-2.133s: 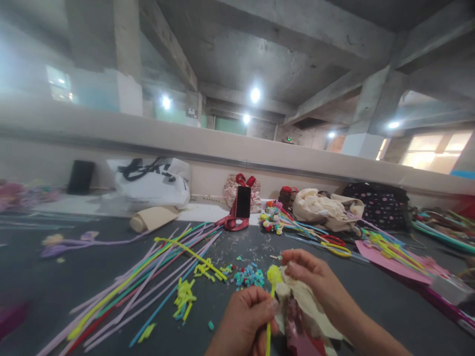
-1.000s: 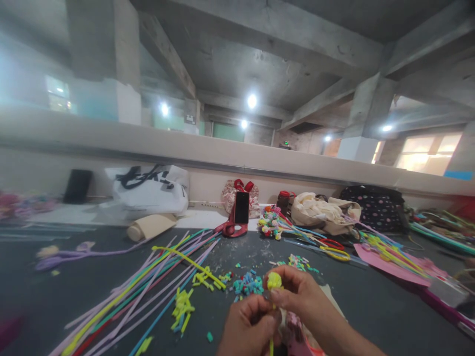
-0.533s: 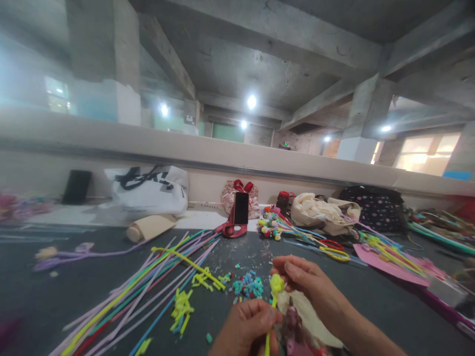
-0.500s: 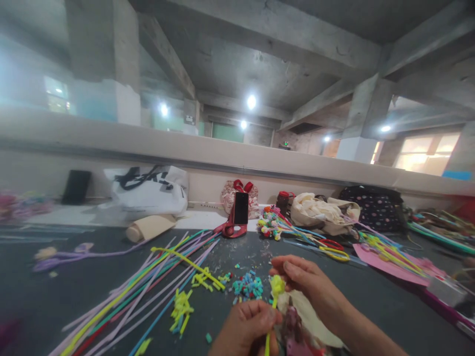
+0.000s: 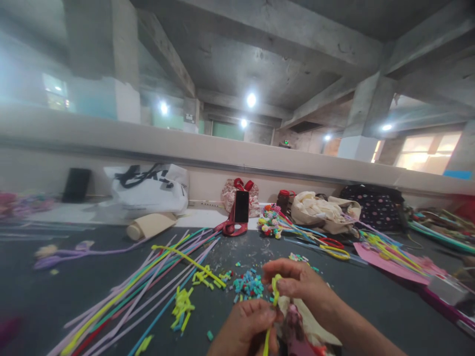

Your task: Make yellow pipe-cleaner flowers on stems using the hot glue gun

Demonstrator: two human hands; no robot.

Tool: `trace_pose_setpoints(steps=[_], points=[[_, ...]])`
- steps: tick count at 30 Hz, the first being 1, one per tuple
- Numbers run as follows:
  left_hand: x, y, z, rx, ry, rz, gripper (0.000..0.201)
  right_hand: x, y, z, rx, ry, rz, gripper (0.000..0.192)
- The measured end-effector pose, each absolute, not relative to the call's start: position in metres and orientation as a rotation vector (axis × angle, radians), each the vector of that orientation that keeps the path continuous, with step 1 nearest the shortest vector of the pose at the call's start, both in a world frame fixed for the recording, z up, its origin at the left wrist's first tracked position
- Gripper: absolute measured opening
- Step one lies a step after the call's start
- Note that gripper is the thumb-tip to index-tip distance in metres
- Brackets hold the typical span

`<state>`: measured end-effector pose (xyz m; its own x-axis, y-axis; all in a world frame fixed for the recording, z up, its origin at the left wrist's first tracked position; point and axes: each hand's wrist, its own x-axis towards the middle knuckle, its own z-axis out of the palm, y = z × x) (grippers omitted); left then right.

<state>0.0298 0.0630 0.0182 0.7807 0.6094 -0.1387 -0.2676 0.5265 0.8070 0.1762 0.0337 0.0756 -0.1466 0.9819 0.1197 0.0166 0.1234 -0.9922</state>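
My left hand (image 5: 248,325) is closed, with thumb and fingers pinched round the stem of a yellow pipe cleaner (image 5: 275,292) at the bottom centre. The stem runs down below that hand, out of the picture. My right hand (image 5: 302,284) reaches in from the right, its thumb and fingertips closed on the looped top of the same pipe cleaner. Beneath my hands lies a cream cloth (image 5: 317,324), and on it a maroon tool (image 5: 296,324), partly cut off, whose kind I cannot make out.
Teal and blue snippets (image 5: 248,285) are heaped beyond my left hand. Cut yellow pieces (image 5: 181,306) and long coloured pipe cleaners (image 5: 122,296) lie to the left. A phone (image 5: 241,206) stands upright at the back. Yellow-and-red-handled scissors (image 5: 334,253) lie right of small bundled flowers (image 5: 270,222).
My right hand has moved slightly left, and its fingers have come onto the top of the yellow pipe cleaner, which now shows as a narrower loop. My left hand keeps its pinch.
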Motion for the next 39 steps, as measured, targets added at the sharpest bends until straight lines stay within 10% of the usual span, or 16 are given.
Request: trace_pose_setpoints(steps=[39], points=[[0.029, 0.063, 0.021, 0.955, 0.419, 0.467, 0.032, 0.2, 0.035, 0.083, -1.09, -1.649, 1.344, 0.043]])
